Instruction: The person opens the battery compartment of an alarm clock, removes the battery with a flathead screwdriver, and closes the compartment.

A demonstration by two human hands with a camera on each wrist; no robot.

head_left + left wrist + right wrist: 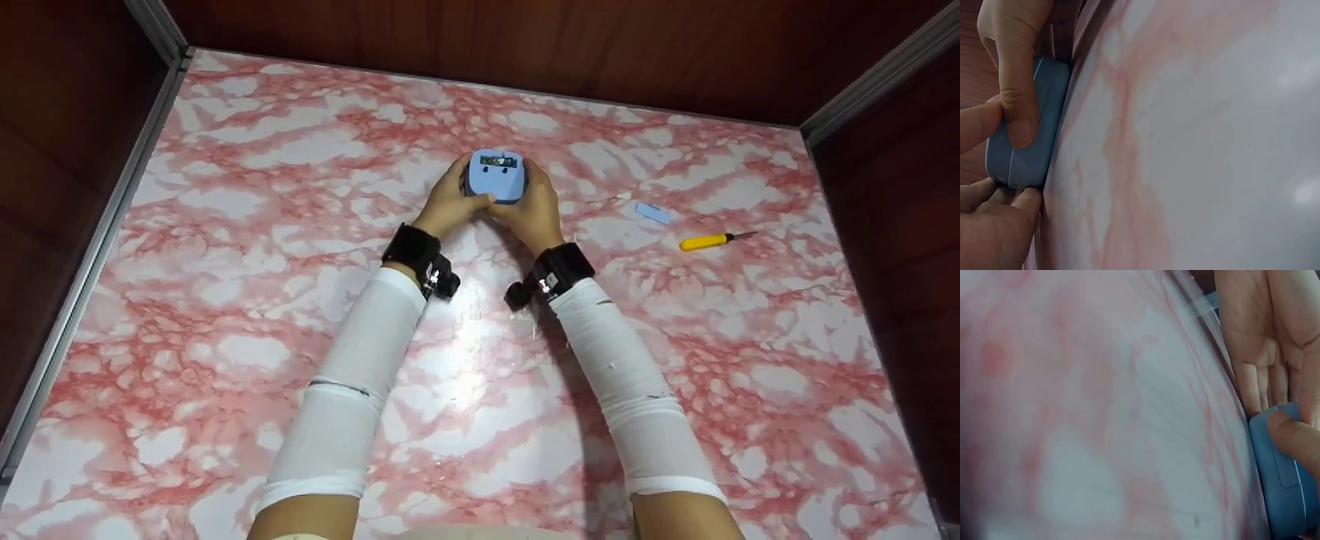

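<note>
A red-and-white marbled tabletop is enclosed on three sides by dark wood panels, whose edges are lined with grey metal rails; a yellow-handled screwdriver is laid toward the right.

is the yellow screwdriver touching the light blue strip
Apart: the head view shows marbled tabletop between the light blue strip and the handle of the yellow screwdriver.

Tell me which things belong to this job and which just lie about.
In the job: blue device, held by left hand and right hand; perhaps blue strip, matching in colour.
Lying about: yellow screwdriver, untouched, though possibly a tool for it.
</note>
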